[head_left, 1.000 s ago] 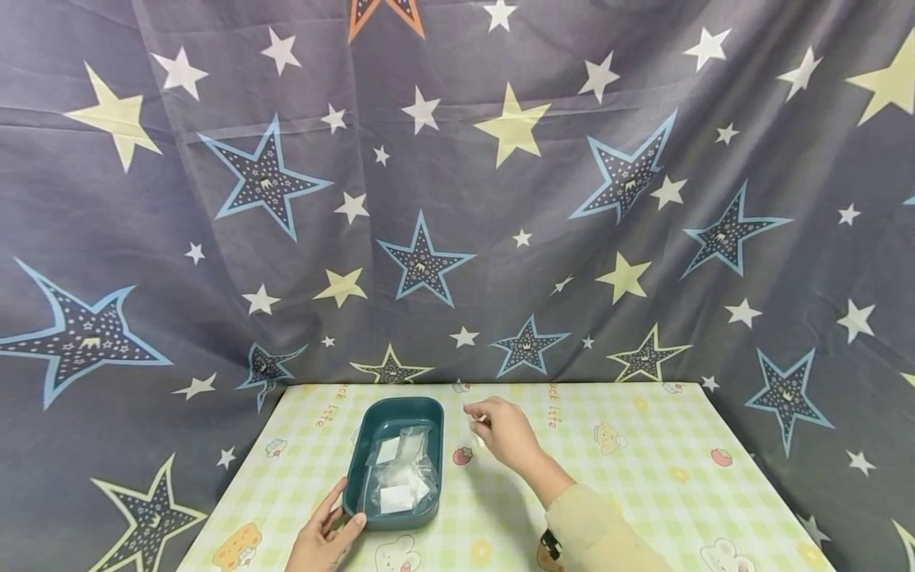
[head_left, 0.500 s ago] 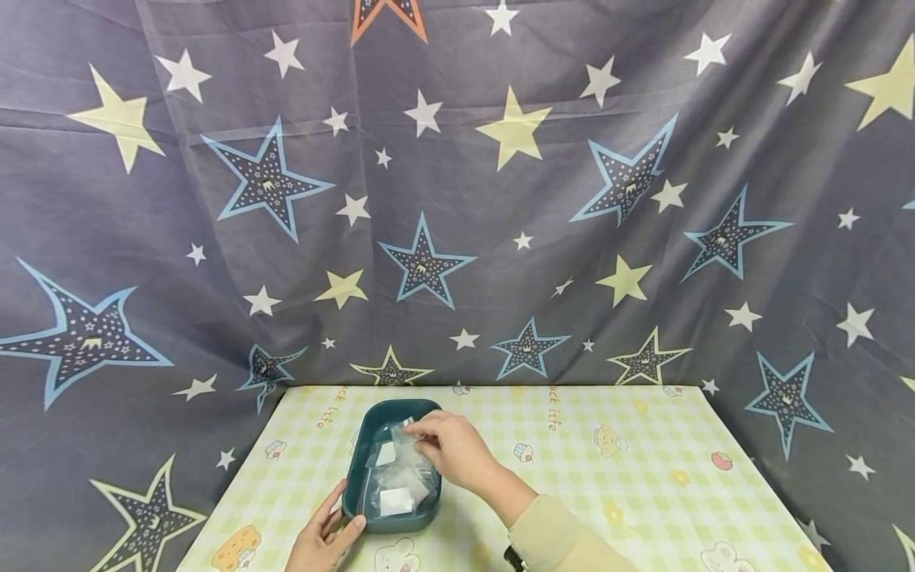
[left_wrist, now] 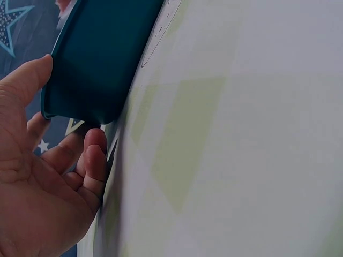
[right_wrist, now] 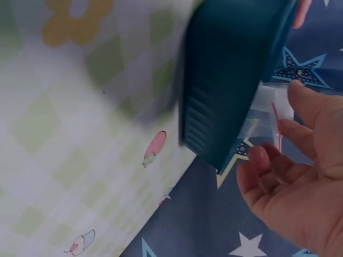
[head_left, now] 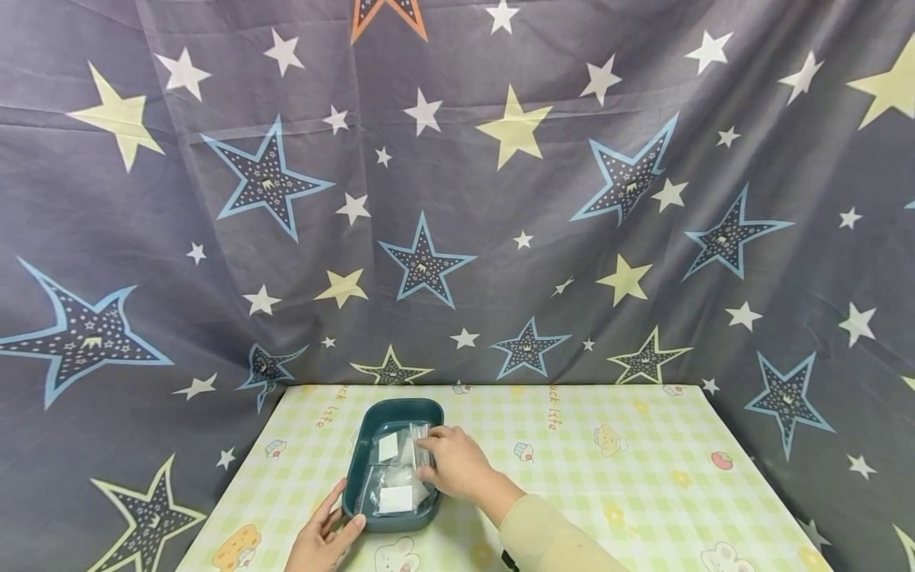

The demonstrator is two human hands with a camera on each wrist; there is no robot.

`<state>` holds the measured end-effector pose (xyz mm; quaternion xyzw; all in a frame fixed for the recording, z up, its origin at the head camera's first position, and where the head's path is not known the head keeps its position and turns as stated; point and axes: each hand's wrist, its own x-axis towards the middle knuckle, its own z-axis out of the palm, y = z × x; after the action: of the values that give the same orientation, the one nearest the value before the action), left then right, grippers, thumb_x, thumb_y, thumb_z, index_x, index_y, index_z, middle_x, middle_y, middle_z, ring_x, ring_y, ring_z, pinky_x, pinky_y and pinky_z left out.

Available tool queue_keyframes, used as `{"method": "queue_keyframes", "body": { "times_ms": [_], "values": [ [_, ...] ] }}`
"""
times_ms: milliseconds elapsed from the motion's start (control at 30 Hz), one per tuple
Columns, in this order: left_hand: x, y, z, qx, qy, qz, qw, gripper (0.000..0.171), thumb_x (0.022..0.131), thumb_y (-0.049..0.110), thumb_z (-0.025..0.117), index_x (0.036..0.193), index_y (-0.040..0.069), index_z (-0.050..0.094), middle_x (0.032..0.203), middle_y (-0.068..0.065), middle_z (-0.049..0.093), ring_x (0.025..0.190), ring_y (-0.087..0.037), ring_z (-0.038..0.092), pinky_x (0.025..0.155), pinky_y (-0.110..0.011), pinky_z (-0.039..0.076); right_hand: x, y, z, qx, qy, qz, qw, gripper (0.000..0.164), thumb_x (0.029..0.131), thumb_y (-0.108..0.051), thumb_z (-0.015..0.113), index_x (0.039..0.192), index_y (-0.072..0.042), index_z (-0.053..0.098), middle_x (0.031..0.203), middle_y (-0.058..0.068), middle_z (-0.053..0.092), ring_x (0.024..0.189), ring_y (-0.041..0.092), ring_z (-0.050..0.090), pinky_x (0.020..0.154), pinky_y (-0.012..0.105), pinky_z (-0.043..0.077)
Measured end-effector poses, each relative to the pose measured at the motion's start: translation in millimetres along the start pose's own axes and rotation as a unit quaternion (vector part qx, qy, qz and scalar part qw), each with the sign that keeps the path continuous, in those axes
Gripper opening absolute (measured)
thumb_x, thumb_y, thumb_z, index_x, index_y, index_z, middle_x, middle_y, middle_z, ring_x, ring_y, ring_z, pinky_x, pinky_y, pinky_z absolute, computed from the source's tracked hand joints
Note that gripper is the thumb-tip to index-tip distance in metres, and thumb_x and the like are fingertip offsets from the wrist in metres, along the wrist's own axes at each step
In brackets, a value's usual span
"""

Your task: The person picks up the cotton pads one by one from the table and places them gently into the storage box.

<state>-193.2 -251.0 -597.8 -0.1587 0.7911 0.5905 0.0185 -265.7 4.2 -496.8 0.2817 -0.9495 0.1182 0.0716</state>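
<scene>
A dark teal plastic tray [head_left: 398,407] stands on the table, several clear zip bags with white labels [head_left: 395,499] lying in it. My left hand [head_left: 325,536] holds the tray's near left corner, thumb at the rim and fingers against the outside, as the left wrist view confirms with the hand [left_wrist: 59,166] beside the corner. Over the tray's right side, my right hand [head_left: 457,463] pinches a clear zip bag [head_left: 420,446] and tips it upright. In the right wrist view that bag [right_wrist: 262,126] shows a red seal line between thumb and fingers; the tray wall hides part of it.
A green checked tablecloth [head_left: 643,492] with printed cartoon figures covers the table. Behind its back edge hangs a dark grey star-patterned curtain [head_left: 457,199], which also closes off both sides.
My right hand has come from right of the tray to over its right side, where a zip bag now stands tilted up in its fingers. The left hand and tray have stayed put.
</scene>
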Motion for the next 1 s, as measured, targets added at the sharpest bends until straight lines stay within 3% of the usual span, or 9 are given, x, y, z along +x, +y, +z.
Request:
{"method": "queue_keyframes", "body": {
  "times_ms": [133, 233, 400, 600, 667, 800, 933, 1000],
  "values": [
    [1.0, -0.4, -0.3, -0.003, 0.001, 0.009, 1.0, 0.098, 0.088, 0.052, 0.086, 0.168, 0.017, 0.039, 0.154, -0.037, 0.051, 0.108, -0.026, 0.077, 0.07, -0.025, 0.054, 2.7, -2.4, 10.9, -0.011, 0.001, 0.015, 1.0, 0.04, 0.1, -0.049, 0.073, 0.135, -0.029, 0.076, 0.15, 0.007, 0.064, 0.13, 0.031, 0.059, 0.105, 0.046, 0.053],
    [0.5, -1.3, 0.4, -0.006, 0.001, 0.015, 0.9999, 0.096, 0.089, 0.05, 0.086, 0.167, 0.018, 0.04, 0.153, -0.036, 0.053, 0.107, -0.024, 0.077, 0.068, -0.025, 0.054, 2.8, -5.6, 20.4, -0.031, -0.006, 0.01, 0.999, 0.038, 0.102, -0.056, 0.066, 0.132, -0.035, 0.077, 0.153, 0.007, 0.062, 0.136, 0.032, 0.054, 0.108, 0.05, 0.049],
    [-2.3, -1.7, 1.6, -0.011, -0.004, 0.015, 0.9998, 0.095, 0.09, 0.049, 0.085, 0.167, 0.018, 0.04, 0.152, -0.035, 0.056, 0.108, -0.023, 0.077, 0.069, -0.026, 0.055, -0.1, -10.1, 32.4, -0.079, -0.059, -0.039, 0.994, 0.04, 0.105, -0.067, 0.049, 0.129, -0.049, 0.076, 0.156, -0.002, 0.06, 0.148, 0.027, 0.046, 0.118, 0.052, 0.041],
    [-0.7, -0.2, 2.9, -0.007, -0.011, 0.018, 0.9998, 0.094, 0.091, 0.048, 0.085, 0.168, 0.019, 0.039, 0.152, -0.034, 0.055, 0.089, -0.016, 0.074, 0.067, -0.025, 0.054, -2.3, -8.2, 35.7, -0.085, -0.097, -0.022, 0.991, 0.044, 0.106, -0.069, 0.043, 0.134, -0.052, 0.072, 0.16, -0.003, 0.056, 0.156, 0.029, 0.038, 0.124, 0.056, 0.033],
    [0.7, -0.8, 3.1, -0.009, -0.014, 0.018, 0.9997, 0.094, 0.091, 0.048, 0.085, 0.168, 0.019, 0.039, 0.153, -0.034, 0.055, 0.091, -0.019, 0.075, 0.068, -0.025, 0.054, -4.1, -6.5, 33.6, -0.074, -0.095, -0.021, 0.993, 0.045, 0.105, -0.069, 0.044, 0.136, -0.051, 0.071, 0.16, -0.003, 0.056, 0.155, 0.028, 0.039, 0.124, 0.056, 0.034],
    [2.4, -4.2, 2.6, -0.008, -0.012, 0.018, 0.9997, 0.096, 0.09, 0.05, 0.085, 0.168, 0.018, 0.039, 0.153, -0.033, 0.055, 0.116, -0.036, 0.075, 0.077, -0.027, 0.059, -12.7, -2.8, 22.9, -0.028, -0.072, -0.04, 0.996, 0.045, 0.106, -0.068, 0.047, 0.14, -0.048, 0.07, 0.16, -0.002, 0.058, 0.152, 0.026, 0.045, 0.122, 0.053, 0.04],
    [-0.2, -4.7, 1.4, 0.001, -0.003, 0.023, 0.9997, 0.097, 0.089, 0.049, 0.086, 0.167, 0.015, 0.04, 0.153, -0.033, 0.054, 0.12, -0.036, 0.074, 0.075, -0.025, 0.058, -28.6, 11.8, 8.5, 0.022, -0.033, -0.073, 0.997, 0.045, 0.108, -0.062, 0.05, 0.14, -0.039, 0.072, 0.156, 0.002, 0.061, 0.146, 0.028, 0.051, 0.12, 0.052, 0.044],
    [-4.0, -3.2, -0.3, 0.011, 0.002, 0.029, 0.9995, 0.095, 0.089, 0.047, 0.086, 0.167, 0.014, 0.041, 0.154, -0.033, 0.054, 0.114, -0.031, 0.076, 0.07, -0.024, 0.056, -40.3, 27.9, 1.9, 0.032, -0.005, -0.083, 0.996, 0.044, 0.108, -0.058, 0.053, 0.138, -0.033, 0.074, 0.152, 0.005, 0.065, 0.141, 0.03, 0.056, 0.117, 0.053, 0.047]
  ]
}}
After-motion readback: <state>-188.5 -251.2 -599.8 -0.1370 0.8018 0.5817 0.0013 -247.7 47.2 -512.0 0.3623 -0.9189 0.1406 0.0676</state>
